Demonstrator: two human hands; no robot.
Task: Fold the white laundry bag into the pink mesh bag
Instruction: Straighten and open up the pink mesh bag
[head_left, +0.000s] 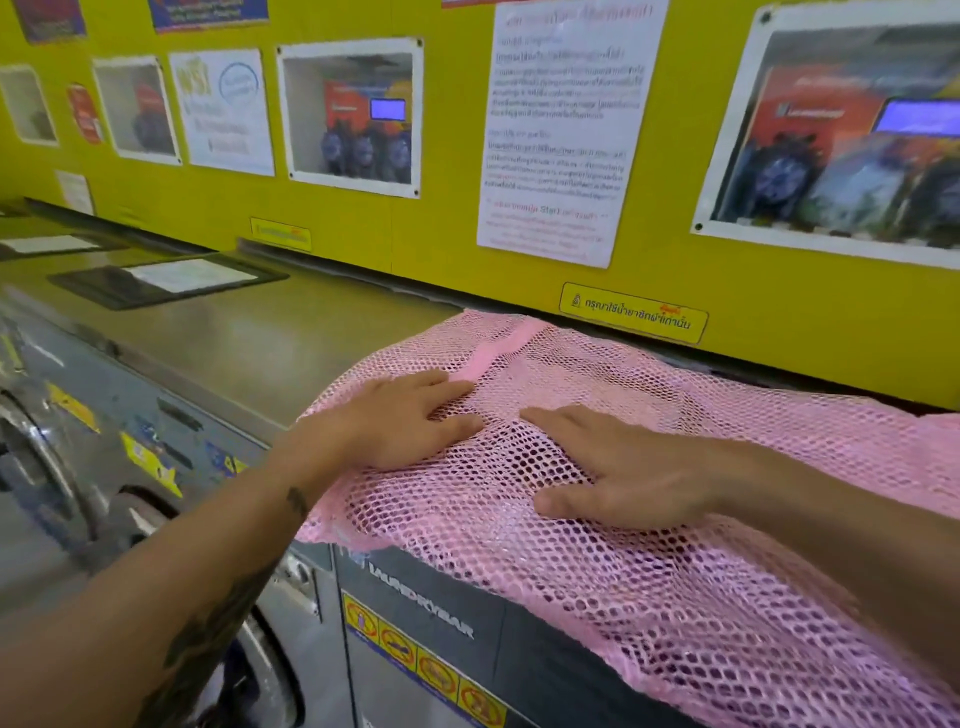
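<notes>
Both palms flat, grasping nothing: left hand (395, 421) and right hand (623, 467) press pink mesh bag (675, 597). Light, limp (snag-prone); pinch hem at 12 o'clock.

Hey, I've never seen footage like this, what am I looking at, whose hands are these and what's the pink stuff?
This is one picture from a camera worn on a person's head, looking forward and down, so the hands are that person's own. There is no robot. The left hand and right hand lie flat, palms down, on a pink mesh bag spread over the top of a grey washing machine and hanging over its front edge. Neither hand has a grip on anything; they only press the mesh. Behind is a yellow wall with posters. No white laundry bag clearly shows.
</notes>
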